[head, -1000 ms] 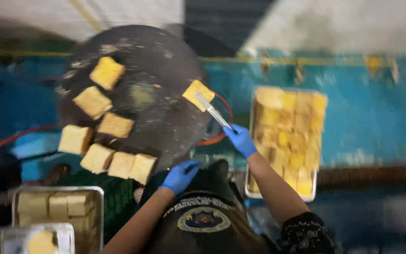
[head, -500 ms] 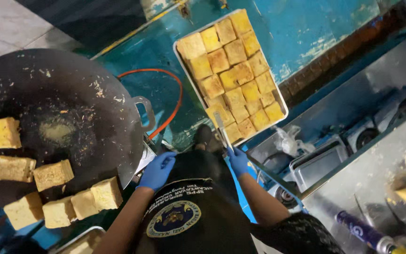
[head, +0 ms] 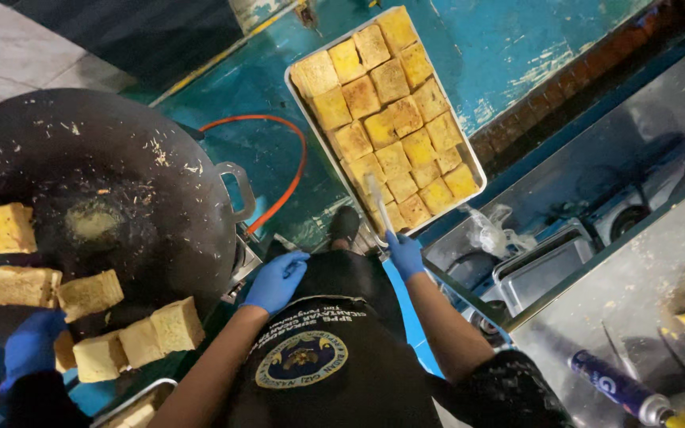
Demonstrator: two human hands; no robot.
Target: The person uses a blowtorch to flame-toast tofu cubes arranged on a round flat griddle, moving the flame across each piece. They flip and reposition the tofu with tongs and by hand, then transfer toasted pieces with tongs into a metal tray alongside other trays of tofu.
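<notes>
Blue glove, right hand (head: 403, 254): the fingers are seen closed around the handle of the metal tongs (head: 380, 208), which are gripped low and aimed up into the tray.
Tongs: the tips are laid over the lower rows of fried squares; whether a piece is pinched between them cannot be told, since the metal is blurred.
Tray (head: 300, 66): a long steel rectangle is set aslant on the teal counter (head: 485, 47), and it is packed edge to edge with golden-brown fried tofu squares (head: 386, 119).
Blue glove, left hand (head: 276, 279): it is held empty against the dark apron (head: 334, 364), just below the wok's near handle; the fingers are loosely curled together, with nothing pinched.
Wok (head: 120, 158): a wide black round pan is seen left of the tray, dusted with pale crumbs, a greasy patch at its middle.
Pieces in the wok (head: 89, 295): larger tan blocks are ranged along the lower left rim, some touching one another.
Hose (head: 279, 166): an orange loop is laid on the counter between wok and tray.
Other person's hand (head: 32, 349): a blue-gloved hand is seen at the lower left, resting by the blocks at the wok's edge.
Lower shelf (head: 541, 265): steel trays and a crumpled clear bag are kept under the counter, right of the tongs.
Canister (head: 620, 390): a purple cylinder is lying at the bottom right.
</notes>
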